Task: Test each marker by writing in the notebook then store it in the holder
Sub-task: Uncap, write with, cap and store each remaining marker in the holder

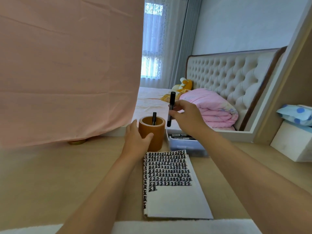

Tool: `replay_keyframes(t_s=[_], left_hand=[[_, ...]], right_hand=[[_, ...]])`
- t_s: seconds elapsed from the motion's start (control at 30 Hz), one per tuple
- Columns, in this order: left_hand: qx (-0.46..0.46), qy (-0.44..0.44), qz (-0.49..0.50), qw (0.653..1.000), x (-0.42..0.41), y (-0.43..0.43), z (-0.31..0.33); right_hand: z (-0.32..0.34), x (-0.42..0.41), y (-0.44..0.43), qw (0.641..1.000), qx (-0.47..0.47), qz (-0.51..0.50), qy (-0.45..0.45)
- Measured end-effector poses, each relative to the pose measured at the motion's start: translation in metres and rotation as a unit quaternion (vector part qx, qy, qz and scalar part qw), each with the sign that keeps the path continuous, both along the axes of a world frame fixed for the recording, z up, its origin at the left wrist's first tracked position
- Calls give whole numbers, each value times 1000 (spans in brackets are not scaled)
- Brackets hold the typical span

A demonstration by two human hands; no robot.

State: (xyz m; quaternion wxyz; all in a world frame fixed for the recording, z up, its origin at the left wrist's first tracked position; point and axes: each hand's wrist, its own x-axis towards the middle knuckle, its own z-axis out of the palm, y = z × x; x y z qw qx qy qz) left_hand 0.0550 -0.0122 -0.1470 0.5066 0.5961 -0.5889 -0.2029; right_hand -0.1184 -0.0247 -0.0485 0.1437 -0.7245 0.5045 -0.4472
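Note:
A brown cylindrical holder stands on the wooden desk, with one black marker upright inside it. My left hand grips the holder's left side. My right hand pinches a second black marker, held nearly upright in the air just right of the holder's rim. An open notebook lies in front of the holder, its upper part filled with rows of black marks.
A clear box with several black markers sits right of the holder, behind the notebook. A pink cloth hangs at the left over the desk. A white block is at the right. A bed lies beyond.

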Motion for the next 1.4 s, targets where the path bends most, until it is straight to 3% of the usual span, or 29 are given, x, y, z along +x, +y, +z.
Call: replay_keyframes(t_s=[0.17, 0.37, 0.57, 0.63, 0.73, 0.8, 1.07, 1.2, 1.4], left_hand=[[2, 46, -73, 996, 3, -20, -14], [-39, 80, -65, 994, 4, -26, -20], [-54, 68, -65, 994, 2, -26, -20], [-50, 63, -74, 994, -1, -26, -21], [-53, 42, -63, 996, -3, -27, -21], [-44, 26, -55, 997, 0, -29, -20], [5, 32, -85, 996, 12, -32, -20], [-8, 19, -48, 999, 8, -28, -13], [-219, -46, 46, 973, -1, -8, 15]], right_hand=[[3, 25, -32, 999, 23, 39, 15], [-14, 31, -53, 975, 92, 61, 191], [-12, -4, -58, 987, 61, 58, 138], [-16, -24, -61, 972, 115, 37, 201], [-27, -50, -64, 919, 185, -13, 347], [-34, -59, -66, 899, 207, -37, 384], [-42, -60, -75, 898, 228, -51, 374], [-40, -62, -73, 893, 216, -37, 394], [-23, -73, -51, 933, 146, -19, 329]])
